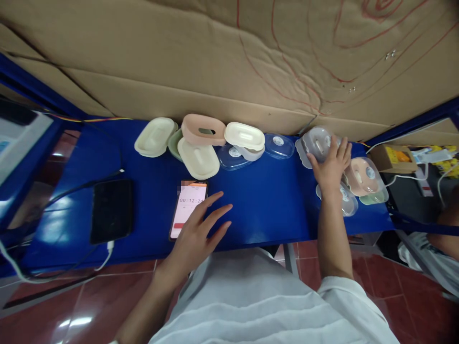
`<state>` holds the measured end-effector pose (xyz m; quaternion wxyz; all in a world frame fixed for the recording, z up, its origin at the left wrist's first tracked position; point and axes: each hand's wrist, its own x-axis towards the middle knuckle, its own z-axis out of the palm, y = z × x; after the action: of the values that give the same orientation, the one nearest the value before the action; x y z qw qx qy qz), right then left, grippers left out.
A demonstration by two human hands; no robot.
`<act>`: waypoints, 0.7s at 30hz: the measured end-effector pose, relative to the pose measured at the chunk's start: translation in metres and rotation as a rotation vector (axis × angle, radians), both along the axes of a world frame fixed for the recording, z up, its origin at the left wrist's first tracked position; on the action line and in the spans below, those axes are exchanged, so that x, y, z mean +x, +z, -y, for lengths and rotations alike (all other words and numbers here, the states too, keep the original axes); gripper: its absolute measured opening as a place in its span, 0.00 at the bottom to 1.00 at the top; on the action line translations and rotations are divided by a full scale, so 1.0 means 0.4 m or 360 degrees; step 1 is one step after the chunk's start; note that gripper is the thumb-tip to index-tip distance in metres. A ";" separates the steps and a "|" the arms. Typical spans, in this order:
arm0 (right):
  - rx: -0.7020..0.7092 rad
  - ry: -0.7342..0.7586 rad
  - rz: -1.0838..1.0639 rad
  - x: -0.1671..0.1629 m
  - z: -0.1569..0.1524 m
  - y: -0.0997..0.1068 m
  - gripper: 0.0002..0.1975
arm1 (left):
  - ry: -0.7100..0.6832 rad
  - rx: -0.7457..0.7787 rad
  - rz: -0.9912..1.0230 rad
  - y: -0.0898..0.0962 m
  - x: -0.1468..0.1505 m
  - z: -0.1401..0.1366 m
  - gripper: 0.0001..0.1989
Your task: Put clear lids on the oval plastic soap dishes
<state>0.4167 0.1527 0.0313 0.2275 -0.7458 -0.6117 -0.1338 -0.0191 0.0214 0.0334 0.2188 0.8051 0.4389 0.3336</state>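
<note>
My right hand [330, 167] reaches to the right part of the blue table, with its thumb and fingers around the near right side of a grey soap box [316, 141] that has a clear lid. Just beside that hand are a peach soap box [358, 177] under a clear lid and another clear-lidded box [347, 200], partly hidden by my wrist. Over the near edge hovers my left hand [201, 229], fingers spread and nothing in it. It overlaps the right side of a phone [188, 205] showing a running timer.
Along the cardboard back wall lie cream dishes [198, 158], a peach slotted piece [203, 129], a cream tray [245, 135] on a grey one, and clear lids [278, 145]. A black device [112, 210] with a white cable lies left. A cardboard box [392, 160] stands far right, near another person's arm.
</note>
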 end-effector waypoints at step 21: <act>0.0060 0.1275 -0.0328 -0.381 -0.009 -0.001 0.10 | 0.0177 0.0122 -0.0178 0.002 0.131 -0.024 0.27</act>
<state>0.2645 0.1564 0.0307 0.3353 -0.4540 -0.8250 0.0294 0.0331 0.0309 0.0343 0.1441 0.8047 0.4812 0.3163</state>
